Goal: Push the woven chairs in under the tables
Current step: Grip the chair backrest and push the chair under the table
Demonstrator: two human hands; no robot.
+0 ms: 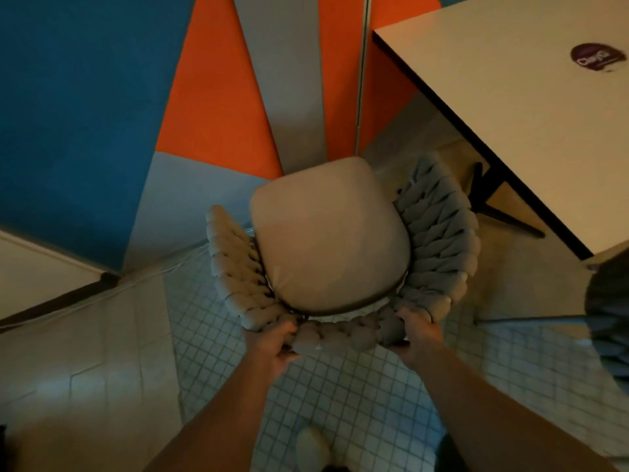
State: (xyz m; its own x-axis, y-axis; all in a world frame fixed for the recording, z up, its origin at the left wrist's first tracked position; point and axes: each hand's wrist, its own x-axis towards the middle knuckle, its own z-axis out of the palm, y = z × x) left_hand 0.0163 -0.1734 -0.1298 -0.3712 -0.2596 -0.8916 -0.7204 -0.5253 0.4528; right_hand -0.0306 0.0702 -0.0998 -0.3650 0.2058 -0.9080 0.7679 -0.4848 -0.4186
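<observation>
A grey woven chair (pixel 439 233) with a beige seat cushion (pixel 323 233) stands right in front of me, seen from above. My left hand (pixel 272 345) grips the left part of its braided backrest top, and my right hand (pixel 420 338) grips the right part. The chair faces a blue, orange and grey wall. A white table (pixel 531 107) with a dark edge stands to the upper right, its corner beside the chair's right arm. The chair sits outside the table, not under it.
Dark table legs (pixel 490 199) show under the white table. Another woven chair (pixel 609 318) is partly visible at the right edge. A second table's corner (pixel 44 274) juts in at the left. The floor (pixel 357 396) is small white tiles; a shoe (pixel 311 447) shows below.
</observation>
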